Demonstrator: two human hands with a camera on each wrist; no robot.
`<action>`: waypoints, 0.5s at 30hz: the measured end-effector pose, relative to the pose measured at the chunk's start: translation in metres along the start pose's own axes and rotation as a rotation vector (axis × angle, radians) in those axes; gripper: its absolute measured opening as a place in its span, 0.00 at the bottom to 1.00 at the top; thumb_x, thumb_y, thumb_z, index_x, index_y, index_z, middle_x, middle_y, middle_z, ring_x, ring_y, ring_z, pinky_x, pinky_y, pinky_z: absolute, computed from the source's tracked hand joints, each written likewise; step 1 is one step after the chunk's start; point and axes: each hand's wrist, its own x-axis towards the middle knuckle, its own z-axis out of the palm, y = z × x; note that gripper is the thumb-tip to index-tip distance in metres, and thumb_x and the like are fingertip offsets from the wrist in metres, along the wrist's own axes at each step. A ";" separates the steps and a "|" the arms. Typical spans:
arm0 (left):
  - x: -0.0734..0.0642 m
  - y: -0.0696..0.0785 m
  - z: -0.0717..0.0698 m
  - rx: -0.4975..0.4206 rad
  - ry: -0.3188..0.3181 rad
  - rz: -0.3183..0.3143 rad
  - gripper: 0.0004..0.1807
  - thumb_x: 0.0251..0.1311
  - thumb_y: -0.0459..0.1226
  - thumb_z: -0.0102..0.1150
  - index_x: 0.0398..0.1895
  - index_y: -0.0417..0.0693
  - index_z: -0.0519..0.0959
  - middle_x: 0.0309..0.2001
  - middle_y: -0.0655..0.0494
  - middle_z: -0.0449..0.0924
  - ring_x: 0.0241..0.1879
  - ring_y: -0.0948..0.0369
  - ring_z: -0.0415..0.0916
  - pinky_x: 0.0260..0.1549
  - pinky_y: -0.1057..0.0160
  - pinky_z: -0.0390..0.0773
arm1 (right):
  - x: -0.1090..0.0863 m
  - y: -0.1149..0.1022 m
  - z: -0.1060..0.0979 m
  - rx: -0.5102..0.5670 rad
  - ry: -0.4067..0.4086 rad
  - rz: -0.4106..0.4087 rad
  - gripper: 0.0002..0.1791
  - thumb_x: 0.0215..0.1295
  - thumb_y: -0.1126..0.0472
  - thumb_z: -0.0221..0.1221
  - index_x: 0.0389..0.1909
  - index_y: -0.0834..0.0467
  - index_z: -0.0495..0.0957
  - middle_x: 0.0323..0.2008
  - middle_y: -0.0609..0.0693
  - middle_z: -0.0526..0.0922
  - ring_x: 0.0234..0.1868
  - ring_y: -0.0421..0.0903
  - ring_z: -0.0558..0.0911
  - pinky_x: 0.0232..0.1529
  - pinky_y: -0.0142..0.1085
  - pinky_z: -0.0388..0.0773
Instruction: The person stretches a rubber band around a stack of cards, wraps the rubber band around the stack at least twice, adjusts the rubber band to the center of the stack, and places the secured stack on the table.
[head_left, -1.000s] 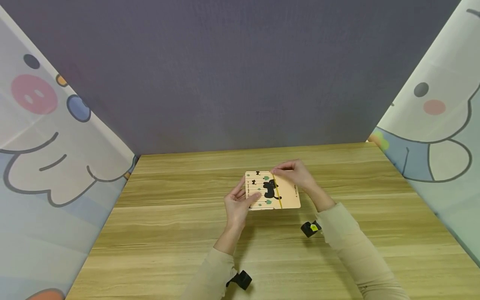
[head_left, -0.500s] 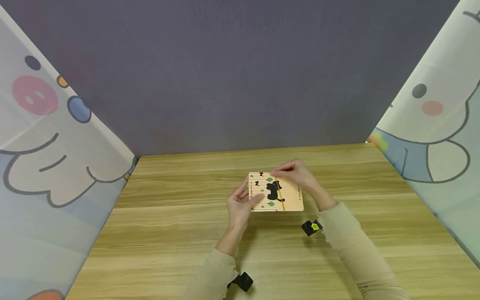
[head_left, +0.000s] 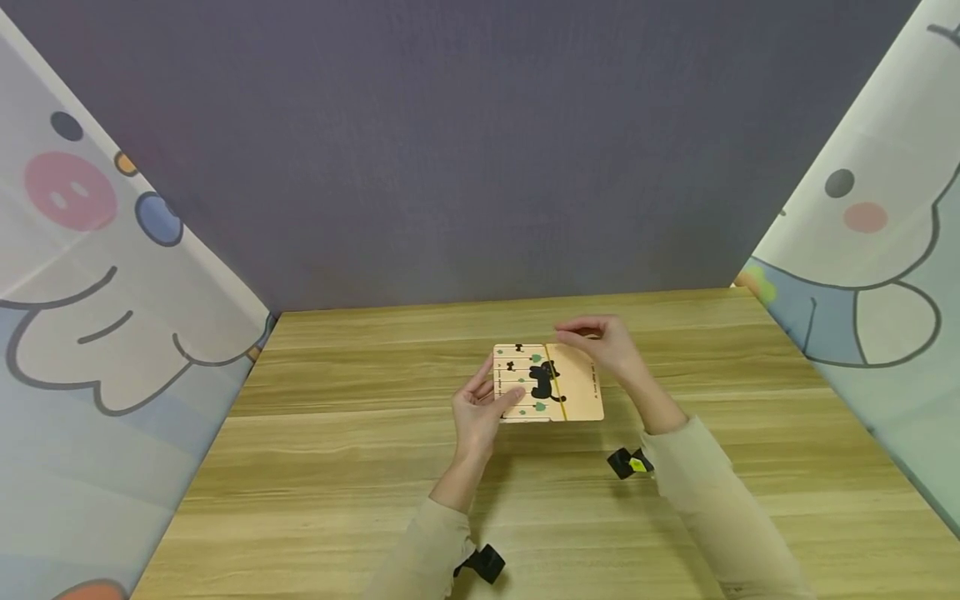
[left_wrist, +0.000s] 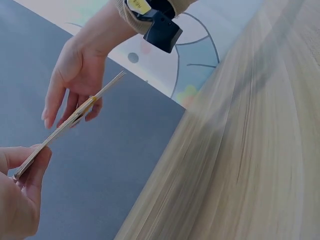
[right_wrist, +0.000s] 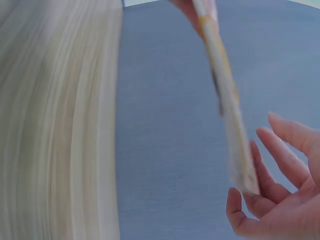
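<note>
My left hand [head_left: 474,421] pinches a thin cream notebook [head_left: 579,392] at its left side, thumb on the front. The cover has a black cat, small leaves and lines. A yellow elastic band [head_left: 559,395] runs across it from top to bottom. My right hand [head_left: 611,346] is at the upper right edge of the notebook, fingers relaxed and gripping nothing. Seen edge-on in the left wrist view, the notebook [left_wrist: 60,127] shows several thin layers. In the right wrist view, the right hand [right_wrist: 292,192] has its fingers spread around the notebook's lower end; whether they touch it is unclear.
A wood-grain table [head_left: 337,467] lies below the raised notebook. Behind it stands a dark grey panel [head_left: 480,167], with cartoon-printed sheets on the left [head_left: 135,333] and right [head_left: 847,250]. Black wrist cameras [head_left: 489,564] stick out from the sleeves.
The right hand has let go of the notebook's top edge by the band and moved slightly right, its fingers loosening. The left hand still holds the notebook in nearly the same place.
</note>
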 end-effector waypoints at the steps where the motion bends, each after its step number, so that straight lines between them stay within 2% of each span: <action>1: 0.000 0.000 0.000 0.000 0.001 0.001 0.35 0.38 0.22 0.65 0.56 0.44 0.70 0.40 0.39 0.78 0.35 0.52 0.79 0.32 0.61 0.80 | -0.002 -0.001 -0.001 0.016 0.019 -0.005 0.17 0.55 0.58 0.61 0.41 0.67 0.78 0.41 0.59 0.80 0.36 0.41 0.78 0.38 0.30 0.78; 4: 0.000 -0.001 -0.002 -0.005 0.003 0.012 0.35 0.39 0.21 0.65 0.56 0.43 0.70 0.40 0.39 0.78 0.35 0.52 0.79 0.32 0.61 0.80 | -0.008 -0.003 -0.003 0.054 0.077 -0.031 0.18 0.56 0.59 0.60 0.42 0.68 0.77 0.41 0.59 0.80 0.36 0.38 0.78 0.38 0.28 0.77; 8: 0.002 -0.003 -0.004 0.001 0.010 0.048 0.34 0.39 0.23 0.66 0.56 0.43 0.70 0.40 0.40 0.79 0.34 0.53 0.80 0.32 0.63 0.81 | -0.018 -0.005 -0.004 0.116 0.136 -0.056 0.19 0.55 0.58 0.61 0.43 0.68 0.76 0.41 0.54 0.80 0.36 0.37 0.77 0.39 0.26 0.77; 9: 0.007 -0.013 -0.008 -0.009 0.001 0.078 0.34 0.39 0.23 0.66 0.56 0.43 0.69 0.40 0.41 0.79 0.34 0.54 0.80 0.31 0.64 0.81 | -0.020 -0.006 -0.004 0.137 0.147 -0.061 0.19 0.55 0.59 0.61 0.44 0.68 0.76 0.41 0.53 0.80 0.37 0.37 0.77 0.39 0.26 0.77; 15: 0.010 -0.013 -0.011 -0.028 0.021 0.078 0.36 0.39 0.23 0.66 0.57 0.42 0.68 0.41 0.40 0.78 0.36 0.53 0.79 0.33 0.63 0.80 | -0.038 -0.011 -0.002 0.271 0.212 -0.046 0.19 0.56 0.60 0.60 0.44 0.71 0.74 0.38 0.49 0.80 0.36 0.41 0.78 0.38 0.25 0.77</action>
